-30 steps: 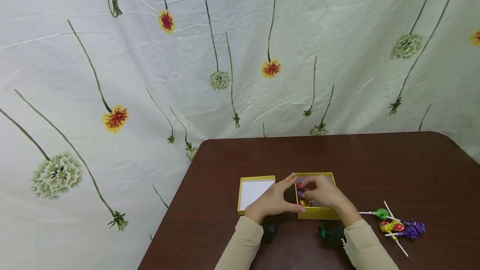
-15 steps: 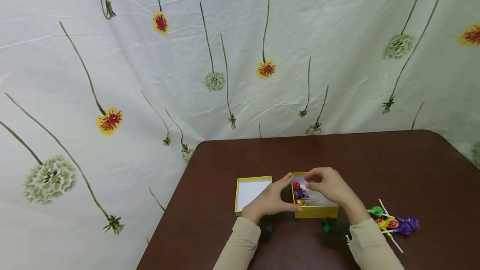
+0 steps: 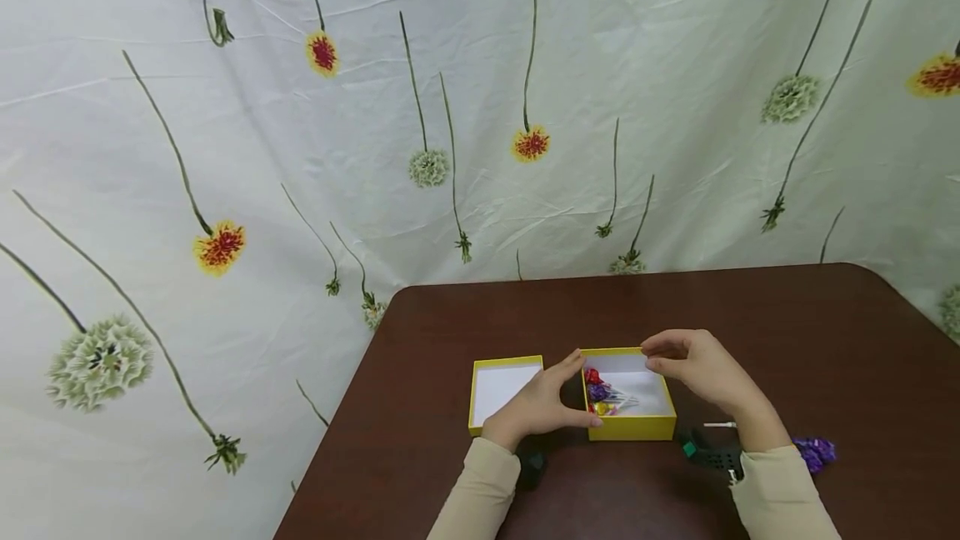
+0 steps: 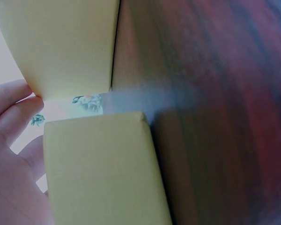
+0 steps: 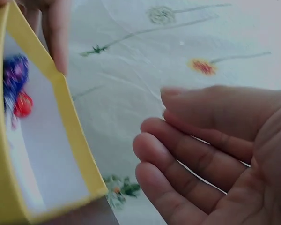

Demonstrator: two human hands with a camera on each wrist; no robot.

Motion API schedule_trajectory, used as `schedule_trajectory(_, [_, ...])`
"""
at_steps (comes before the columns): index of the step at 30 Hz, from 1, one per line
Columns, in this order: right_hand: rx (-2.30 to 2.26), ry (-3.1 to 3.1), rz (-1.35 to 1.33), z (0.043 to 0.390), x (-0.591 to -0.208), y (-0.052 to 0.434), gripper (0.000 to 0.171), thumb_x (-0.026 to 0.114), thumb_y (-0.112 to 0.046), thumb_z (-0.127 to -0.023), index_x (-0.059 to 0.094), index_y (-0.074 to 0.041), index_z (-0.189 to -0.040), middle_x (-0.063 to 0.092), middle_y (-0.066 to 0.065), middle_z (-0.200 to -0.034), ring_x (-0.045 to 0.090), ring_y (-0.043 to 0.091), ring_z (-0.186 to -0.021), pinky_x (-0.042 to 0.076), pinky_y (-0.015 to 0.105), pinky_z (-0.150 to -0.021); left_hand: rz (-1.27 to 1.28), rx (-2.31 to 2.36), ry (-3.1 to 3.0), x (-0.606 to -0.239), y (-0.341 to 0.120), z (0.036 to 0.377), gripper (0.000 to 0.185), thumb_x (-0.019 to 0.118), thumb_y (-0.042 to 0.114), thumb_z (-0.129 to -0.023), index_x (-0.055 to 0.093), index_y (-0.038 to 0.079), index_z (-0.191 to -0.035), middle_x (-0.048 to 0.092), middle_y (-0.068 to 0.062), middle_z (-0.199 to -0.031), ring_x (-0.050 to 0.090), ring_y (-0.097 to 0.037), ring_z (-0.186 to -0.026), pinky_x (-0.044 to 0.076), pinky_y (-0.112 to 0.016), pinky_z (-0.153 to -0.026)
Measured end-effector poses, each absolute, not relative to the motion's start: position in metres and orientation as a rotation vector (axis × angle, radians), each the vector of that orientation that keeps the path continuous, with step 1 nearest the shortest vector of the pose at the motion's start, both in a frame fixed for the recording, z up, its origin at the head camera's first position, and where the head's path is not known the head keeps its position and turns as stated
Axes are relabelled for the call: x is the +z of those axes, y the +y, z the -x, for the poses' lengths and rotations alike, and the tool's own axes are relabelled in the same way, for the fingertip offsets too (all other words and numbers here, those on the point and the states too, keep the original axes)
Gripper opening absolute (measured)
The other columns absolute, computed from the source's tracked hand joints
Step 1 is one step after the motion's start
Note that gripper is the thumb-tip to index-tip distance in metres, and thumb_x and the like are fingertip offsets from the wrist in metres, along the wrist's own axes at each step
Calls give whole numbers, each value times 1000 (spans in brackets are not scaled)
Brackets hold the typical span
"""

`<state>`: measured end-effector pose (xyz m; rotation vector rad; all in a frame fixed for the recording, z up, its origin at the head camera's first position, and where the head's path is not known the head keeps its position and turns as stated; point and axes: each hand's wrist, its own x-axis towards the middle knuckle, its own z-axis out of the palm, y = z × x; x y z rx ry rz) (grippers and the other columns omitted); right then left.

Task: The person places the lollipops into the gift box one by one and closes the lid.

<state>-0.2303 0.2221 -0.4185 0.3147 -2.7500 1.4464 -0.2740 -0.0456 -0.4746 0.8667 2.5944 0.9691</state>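
Note:
An open yellow box [image 3: 633, 427] stands on the brown table [image 3: 750, 315] with several wrapped lollipops [image 3: 600, 394] at its left end. My left hand [image 3: 579, 388] holds the box's left end, index finger at the far corner and thumb at the near one. My right hand [image 3: 663, 357] hovers just above the box's right side, fingers loosely bent and holding nothing. The right wrist view shows its bare palm and fingers [image 5: 187, 154] beside the box rim [image 5: 70, 122], with the lollipops [image 5: 16, 86] blurred inside. In the left wrist view my fingers [image 4: 11, 112] lie against yellow card.
The box's yellow lid [image 3: 474, 394] lies upturned just left of my left hand. A purple lollipop [image 3: 813, 450] and a white stick [image 3: 720, 424] show on the table past my right forearm. A flower-print cloth [image 3: 450, 148] hangs behind the table.
My right hand has lifted out of the box, away from the lollipops, and moved right, empty. My left hand has stayed on the box. My right forearm now hides most of the loose lollipops.

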Motion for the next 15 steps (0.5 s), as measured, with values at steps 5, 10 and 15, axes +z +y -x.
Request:
schedule_trajectory(5, [1475, -2738, -293, 226, -417, 245, 33, 69, -17, -95, 67, 0, -123, 68, 21, -121, 67, 30, -105, 61, 38, -84, -874, 975, 2587, -474, -46, 274, 95, 79, 49, -82, 31, 17, -159, 21, 5, -168, 27, -24, -153, 18, -60, -123])
schedule_trajectory(10, [1408, -2745, -224, 221, -421, 265, 37, 70, -22, -95, 66, 1, -124, 68, 23, -122, 66, 28, -106, 59, 32, -81, -878, 974, 2581, -474, -46, 273, 95, 79, 48, -82, 31, 17, -159, 22, 2, -168, 27, -23, -153, 19, -60, -122])
schedule_trajectory(15, [1389, -2754, -174, 219, -425, 280, 41, 69, -23, -96, 64, 4, -127, 67, 25, -126, 63, 1, -98, 56, 27, -77, -869, 978, 2580, -475, -47, 273, 95, 79, 48, -83, 31, 18, -159, 22, 2, -168, 26, -23, -153, 20, -59, -122])
